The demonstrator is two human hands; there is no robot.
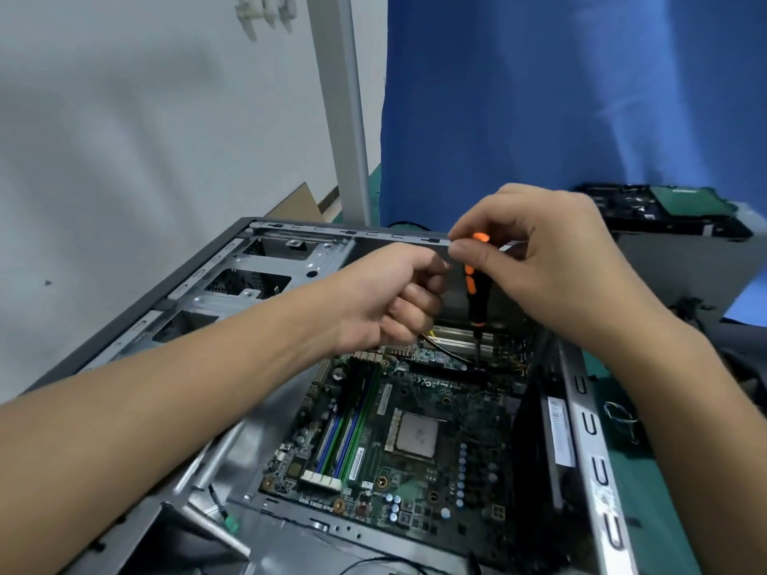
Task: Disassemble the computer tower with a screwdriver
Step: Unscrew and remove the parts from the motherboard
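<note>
Here there is one computer tower [581,408], lying on its side on a green mat [622,441] with the open face up. Inside it are one motherboard [436,392] and one bare square processor [416,434]. There is one screwdriver [473,290], black with orange grips, and two bare hands. The screwdriver stands almost upright over the far part of the board, its long axis running top to bottom, handle end up and tip down against the board. The right hand [539,259] pinches the top of the handle between thumb and fingertips, the other fingers bent loosely. The left hand [394,296] hovers just beside the handle with its fingers curled inward; whether it holds anything cannot be told. Well behind, at the right, a single drive [685,201] lies before a blue cloth [539,97].
</note>
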